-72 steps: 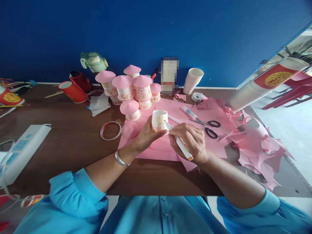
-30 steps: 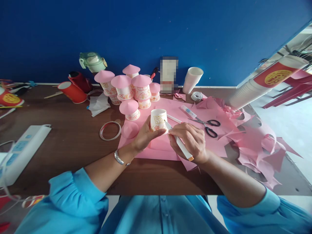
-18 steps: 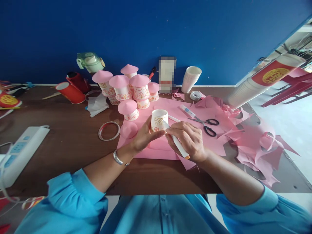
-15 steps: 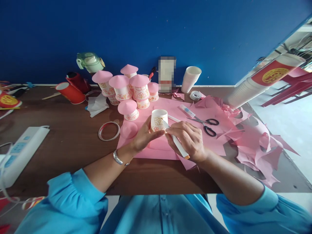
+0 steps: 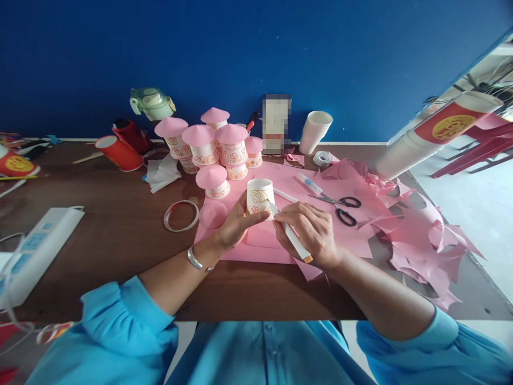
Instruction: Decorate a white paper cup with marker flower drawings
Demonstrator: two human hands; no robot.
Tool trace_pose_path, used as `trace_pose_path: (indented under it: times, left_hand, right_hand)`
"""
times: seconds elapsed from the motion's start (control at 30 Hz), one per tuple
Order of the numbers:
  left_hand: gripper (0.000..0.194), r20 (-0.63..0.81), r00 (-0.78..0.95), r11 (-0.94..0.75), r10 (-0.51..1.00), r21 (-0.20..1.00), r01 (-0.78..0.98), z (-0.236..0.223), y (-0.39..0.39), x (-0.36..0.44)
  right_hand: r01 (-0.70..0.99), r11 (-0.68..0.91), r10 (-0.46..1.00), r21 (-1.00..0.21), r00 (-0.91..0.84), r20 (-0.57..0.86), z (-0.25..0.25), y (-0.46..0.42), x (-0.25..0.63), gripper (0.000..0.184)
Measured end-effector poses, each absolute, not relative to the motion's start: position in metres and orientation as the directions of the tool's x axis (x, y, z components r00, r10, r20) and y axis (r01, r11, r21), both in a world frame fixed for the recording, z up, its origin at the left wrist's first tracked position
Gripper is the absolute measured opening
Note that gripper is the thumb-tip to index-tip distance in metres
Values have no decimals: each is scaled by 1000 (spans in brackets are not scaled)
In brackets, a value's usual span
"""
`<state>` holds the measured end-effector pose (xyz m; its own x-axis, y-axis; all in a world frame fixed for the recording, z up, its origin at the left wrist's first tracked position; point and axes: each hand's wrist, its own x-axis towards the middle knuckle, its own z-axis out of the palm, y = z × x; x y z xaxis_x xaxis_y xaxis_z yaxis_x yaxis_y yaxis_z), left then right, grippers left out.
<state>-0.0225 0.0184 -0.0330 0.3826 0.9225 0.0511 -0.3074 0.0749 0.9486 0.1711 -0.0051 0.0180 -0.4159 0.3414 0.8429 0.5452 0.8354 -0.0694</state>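
A white paper cup [image 5: 259,193] with orange flowers and golden-brown curved lines drawn on its side is held upright by my left hand [image 5: 239,220], thumb across the lower front. My right hand [image 5: 310,230] grips a white marker [image 5: 295,241] with an orange end, its tip against the cup's wall. Below both hands lies a large pink paper sheet [image 5: 276,254]. Just left of the cup, a flat pink paper disc [image 5: 213,214] rests beside a decorated cup with a pink cone roof [image 5: 211,177].
Several more cone-roofed cups [image 5: 199,144] stand behind. Scissors [image 5: 340,206], a glue stick [image 5: 309,184] and pink scraps [image 5: 425,246] lie to the right. A tape roll [image 5: 180,230] and a power strip [image 5: 40,251] are on the left. Stacked cups [image 5: 315,132] stand by the wall.
The cup has shifted and turned slightly to the left in my left hand. The marker's tip stays at its wall, and the whole view has moved slightly.
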Motion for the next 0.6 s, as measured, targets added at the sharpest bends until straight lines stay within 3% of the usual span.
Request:
trace_pose_path:
  times: [0.13,0.47,0.6]
  left_hand:
    - [61,48,382,83,923,944,-320,-38,20,-23]
    - [39,88,434,61,897,947,-316,-36,21,-24]
    - [43,92,440,45,893,955,-293,-36,21,-24]
  right_hand:
    - [535,842,330,-72,-406,852,17,-6,171,18]
    - [552,833,300,-45,-382,874,17,-3,174,18]
    - [549,835,284,-23,-395,873,18,-2,174,20]
